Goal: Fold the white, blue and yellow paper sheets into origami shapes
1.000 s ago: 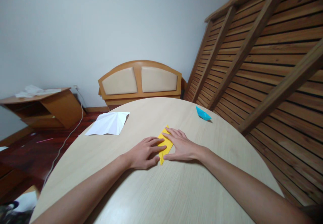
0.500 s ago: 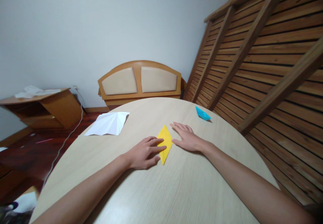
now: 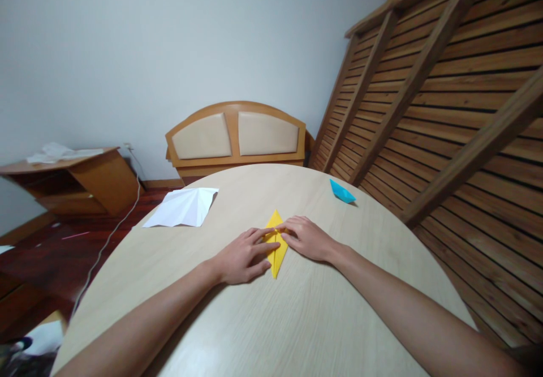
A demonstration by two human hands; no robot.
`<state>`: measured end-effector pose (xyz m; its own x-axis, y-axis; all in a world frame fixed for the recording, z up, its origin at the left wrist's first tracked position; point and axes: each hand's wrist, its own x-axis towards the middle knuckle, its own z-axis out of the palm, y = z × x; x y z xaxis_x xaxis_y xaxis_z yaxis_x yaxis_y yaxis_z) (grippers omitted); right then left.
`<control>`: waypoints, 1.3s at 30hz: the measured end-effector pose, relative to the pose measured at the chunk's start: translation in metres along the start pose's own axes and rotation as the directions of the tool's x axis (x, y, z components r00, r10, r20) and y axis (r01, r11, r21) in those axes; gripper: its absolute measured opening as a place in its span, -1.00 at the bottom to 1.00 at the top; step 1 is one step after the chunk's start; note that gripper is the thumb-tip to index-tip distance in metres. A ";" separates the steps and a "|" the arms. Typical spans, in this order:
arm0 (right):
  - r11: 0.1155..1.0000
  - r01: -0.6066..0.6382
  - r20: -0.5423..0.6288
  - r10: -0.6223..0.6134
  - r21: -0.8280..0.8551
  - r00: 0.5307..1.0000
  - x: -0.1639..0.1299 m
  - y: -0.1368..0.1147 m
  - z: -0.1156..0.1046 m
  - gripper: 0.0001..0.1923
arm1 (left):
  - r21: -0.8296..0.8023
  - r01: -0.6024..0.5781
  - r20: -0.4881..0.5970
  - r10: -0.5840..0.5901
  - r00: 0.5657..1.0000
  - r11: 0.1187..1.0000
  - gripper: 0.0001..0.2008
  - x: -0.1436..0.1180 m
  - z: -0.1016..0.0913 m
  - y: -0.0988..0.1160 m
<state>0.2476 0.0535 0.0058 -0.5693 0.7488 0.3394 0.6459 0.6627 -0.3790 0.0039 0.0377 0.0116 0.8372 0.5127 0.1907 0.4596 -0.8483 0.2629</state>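
A folded yellow paper (image 3: 277,261), shaped like a narrow diamond, lies on the round table (image 3: 331,320) in front of me. My left hand (image 3: 244,256) rests on its left side, fingers spread and lying flat across it. From the right, my right hand (image 3: 307,238) reaches over the paper's upper middle, with thumb and index finger close together at the centre crease. They appear to pinch the paper there, and the fingertips partly cover it. The two index fingertips nearly meet.
A creased white paper sheet (image 3: 182,207) lies at the table's left edge. Near the far right edge is a small blue folded paper boat (image 3: 341,192). Beyond the table stand a headboard (image 3: 235,133), a wooden slatted panel (image 3: 424,111) and a low cabinet (image 3: 106,184).
My right hand has moved left from beside the yellow paper onto its middle, and its thumb and index finger have drawn together. My left hand has stayed in place.
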 end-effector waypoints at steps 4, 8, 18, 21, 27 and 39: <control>1.000 0.024 -0.003 -0.024 0.008 1.000 0.000 0.001 0.001 -0.74 | -0.048 0.028 -0.045 -0.030 0.999 0.998 -0.38 -0.001 0.005 -0.003; 0.998 0.061 -0.008 -0.061 0.007 0.998 0.001 -0.001 0.002 -0.76 | -0.096 0.044 -0.091 -0.052 0.995 0.994 -0.33 -0.001 0.009 -0.006; 1.000 -0.008 -0.025 0.008 0.009 1.000 0.001 -0.010 -0.003 -0.81 | -0.225 0.272 -0.236 -0.323 0.917 0.936 -0.50 0.003 0.016 -0.006; 1.000 -0.024 -0.024 0.024 0.003 0.999 0.001 -0.009 -0.002 -0.81 | -0.228 0.282 -0.286 -0.341 0.896 0.932 -0.58 0.003 0.015 -0.005; 1.000 -0.023 -0.007 0.023 0.006 1.000 -0.001 -0.006 -0.001 -0.85 | -0.197 0.275 -0.317 -0.327 0.890 0.941 -0.67 0.003 0.012 -0.003; 1.000 0.008 0.032 -0.007 -0.014 0.999 -0.002 -0.005 -0.006 -0.81 | -0.186 0.276 -0.291 -0.321 0.901 0.943 -0.71 0.003 0.011 -0.005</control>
<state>0.2479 0.0487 0.0120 -0.5901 0.7436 0.3144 0.6482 0.6685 -0.3646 0.0078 0.0421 0.0001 0.5206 0.7728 0.3629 0.6090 -0.6340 0.4766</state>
